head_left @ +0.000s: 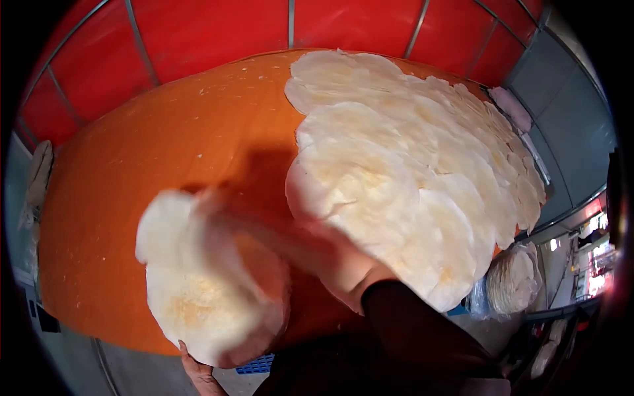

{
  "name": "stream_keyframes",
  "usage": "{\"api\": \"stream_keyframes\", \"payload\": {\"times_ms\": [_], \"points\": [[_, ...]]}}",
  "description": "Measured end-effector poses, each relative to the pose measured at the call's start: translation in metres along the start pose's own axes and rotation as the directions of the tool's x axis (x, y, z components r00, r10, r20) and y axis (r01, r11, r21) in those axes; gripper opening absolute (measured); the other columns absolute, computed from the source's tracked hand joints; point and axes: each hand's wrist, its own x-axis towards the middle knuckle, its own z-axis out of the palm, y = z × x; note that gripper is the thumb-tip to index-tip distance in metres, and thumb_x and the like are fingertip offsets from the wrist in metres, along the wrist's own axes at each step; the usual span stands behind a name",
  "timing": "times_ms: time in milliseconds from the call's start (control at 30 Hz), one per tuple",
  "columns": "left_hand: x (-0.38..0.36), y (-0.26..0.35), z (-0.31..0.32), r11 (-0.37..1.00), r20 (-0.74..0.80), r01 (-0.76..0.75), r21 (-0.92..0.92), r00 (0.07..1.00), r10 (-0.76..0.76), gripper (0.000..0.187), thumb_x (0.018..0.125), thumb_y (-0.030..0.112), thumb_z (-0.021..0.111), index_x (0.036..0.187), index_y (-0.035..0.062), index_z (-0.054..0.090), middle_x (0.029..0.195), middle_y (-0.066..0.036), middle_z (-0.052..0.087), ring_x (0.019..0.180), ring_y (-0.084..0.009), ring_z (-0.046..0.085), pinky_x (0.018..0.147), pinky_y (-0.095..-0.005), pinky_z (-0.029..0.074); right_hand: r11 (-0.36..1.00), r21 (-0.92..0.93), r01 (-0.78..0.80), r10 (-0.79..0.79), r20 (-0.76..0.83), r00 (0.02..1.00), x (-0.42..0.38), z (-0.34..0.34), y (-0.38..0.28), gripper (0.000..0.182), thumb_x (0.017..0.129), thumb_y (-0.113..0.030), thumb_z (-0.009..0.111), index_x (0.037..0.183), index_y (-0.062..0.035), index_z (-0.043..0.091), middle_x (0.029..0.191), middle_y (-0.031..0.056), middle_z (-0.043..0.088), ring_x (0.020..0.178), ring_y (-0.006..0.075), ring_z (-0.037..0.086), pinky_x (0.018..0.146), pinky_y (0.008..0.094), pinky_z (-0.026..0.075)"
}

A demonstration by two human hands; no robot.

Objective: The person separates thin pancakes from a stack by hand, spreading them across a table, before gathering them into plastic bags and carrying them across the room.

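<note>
Thin, round, pale flatbreads with light brown patches lie in a stack at the lower left of the orange cloth. At the stack's bottom edge, my left hand grips the rim. My right hand reaches in from the right across the top sheet and is smeared by motion. Its fingertips are blurred near the upper part of the stack, where a pale sheet looks lifted or folded. Many overlapping flatbreads cover the right half of the cloth.
Red panels with metal bars stand behind the cloth. A plastic bag of stacked flatbreads is at the lower right. Rolled material lies at the left edge, and a pinkish bundle at the right. Part of a blue crate shows below.
</note>
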Motion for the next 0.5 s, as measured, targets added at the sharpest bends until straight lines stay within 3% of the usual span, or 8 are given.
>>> {"api": "stream_keyframes", "payload": {"times_ms": [100, 267, 333, 367, 433, 500], "points": [[-0.005, -0.004, 0.015, 1.000, -0.013, -0.019, 0.011, 1.000, 0.019, 0.053, 0.085, 0.039, 0.047, 0.123, 0.0028, 0.039, 0.120, -0.012, 0.048, 0.107, -0.0292, 0.047, 0.091, -0.0437, 0.038, 0.984, -0.181, -0.004, -0.038, -0.230, 0.972, 0.006, -0.142, -0.051, 0.037, 0.078, -0.029, 0.055, 0.105, -0.0049, 0.053, 0.094, 0.0068, 0.057, 0.081, 0.0193, 0.055, 0.072, 0.0327, 0.044], [-0.004, -0.005, 0.016, 0.998, -0.061, -0.039, 0.047, 0.997, 0.042, 0.052, 0.085, 0.040, 0.047, 0.122, 0.0034, 0.041, 0.119, -0.011, 0.049, 0.106, -0.0284, 0.048, 0.090, -0.0424, 0.039, 0.932, -0.234, -0.278, 0.095, -0.581, 0.808, -0.064, -0.339, -0.068, 0.040, 0.077, -0.029, 0.055, 0.109, -0.0050, 0.052, 0.097, 0.0074, 0.057, 0.083, 0.0207, 0.055, 0.075, 0.0338, 0.045], [-0.005, -0.007, 0.019, 0.997, -0.058, -0.041, 0.060, 0.997, 0.044, 0.051, 0.085, 0.040, 0.046, 0.121, 0.0038, 0.042, 0.119, -0.011, 0.049, 0.106, -0.0281, 0.048, 0.089, -0.0418, 0.039, 0.960, -0.267, -0.082, -0.168, -0.786, 0.595, -0.098, -0.361, -0.044, 0.043, 0.078, -0.028, 0.056, 0.110, 0.0001, 0.050, 0.093, 0.0133, 0.060, 0.083, 0.0228, 0.056, 0.075, 0.0353, 0.045], [-0.006, -0.007, 0.019, 0.997, -0.061, -0.041, 0.064, 0.997, 0.045, 0.051, 0.085, 0.040, 0.045, 0.121, 0.0040, 0.042, 0.119, -0.011, 0.049, 0.106, -0.0279, 0.049, 0.089, -0.0417, 0.039, 0.872, -0.480, -0.099, -0.295, -0.676, 0.675, -0.118, -0.420, 0.013, 0.045, 0.078, -0.028, 0.057, 0.110, 0.0027, 0.049, 0.091, 0.0173, 0.060, 0.084, 0.0226, 0.056, 0.074, 0.0345, 0.045], [-0.003, -0.005, 0.018, 0.995, -0.056, -0.055, 0.081, 0.997, 0.060, 0.051, 0.085, 0.040, 0.046, 0.121, 0.0040, 0.042, 0.119, -0.011, 0.050, 0.106, -0.0280, 0.048, 0.090, -0.0421, 0.039, 0.630, -0.698, -0.340, -0.370, -0.656, 0.658, -0.142, -0.427, 0.036, 0.046, 0.079, -0.026, 0.057, 0.112, 0.0044, 0.046, 0.090, 0.0171, 0.059, 0.083, 0.0195, 0.056, 0.072, 0.0317, 0.046], [-0.002, -0.007, 0.013, 0.993, -0.044, -0.072, 0.096, 0.996, 0.076, 0.053, 0.084, 0.041, 0.048, 0.121, 0.0036, 0.042, 0.119, -0.011, 0.050, 0.106, -0.0284, 0.048, 0.090, -0.0433, 0.039, 0.323, -0.544, -0.774, -0.396, -0.821, 0.412, -0.198, -0.387, 0.023, 0.045, 0.083, -0.022, 0.055, 0.117, 0.0029, 0.040, 0.092, 0.0089, 0.059, 0.079, 0.0139, 0.056, 0.069, 0.0277, 0.047]]}}
